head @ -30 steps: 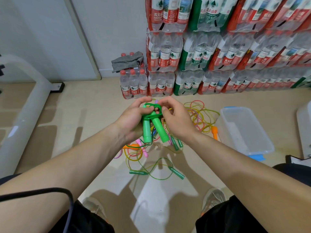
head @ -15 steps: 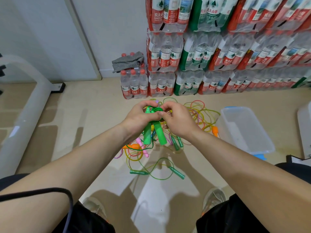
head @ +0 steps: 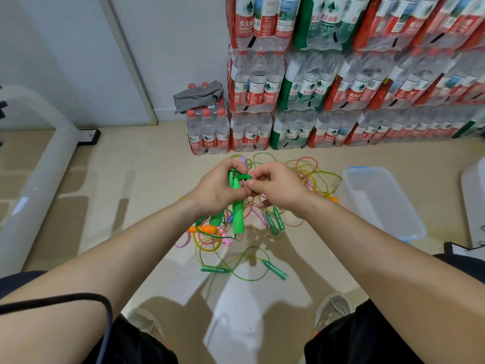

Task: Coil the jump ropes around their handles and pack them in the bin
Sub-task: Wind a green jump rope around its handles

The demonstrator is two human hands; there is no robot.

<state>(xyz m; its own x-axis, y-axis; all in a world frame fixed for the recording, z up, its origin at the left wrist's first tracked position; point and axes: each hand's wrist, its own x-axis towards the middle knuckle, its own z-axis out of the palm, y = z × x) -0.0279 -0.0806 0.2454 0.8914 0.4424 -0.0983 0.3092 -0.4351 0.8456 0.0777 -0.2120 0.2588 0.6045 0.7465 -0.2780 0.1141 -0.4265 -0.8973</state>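
Green rope [head: 238, 216]: handles point down, gripped in left hand [head: 215, 190]; right hand [head: 278, 190] pinches its loop on top, hands together. Bin [head: 380, 200]: floor, right, nearer right hand

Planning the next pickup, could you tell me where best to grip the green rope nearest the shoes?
Probably its left handle, from above: it lies flat on the floor, rigid and apart from the pile, whereas the thin cord loops loosely.

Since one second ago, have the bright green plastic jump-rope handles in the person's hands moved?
Yes: the green handles swung left at their lower ends, toward the orange handle on the floor.
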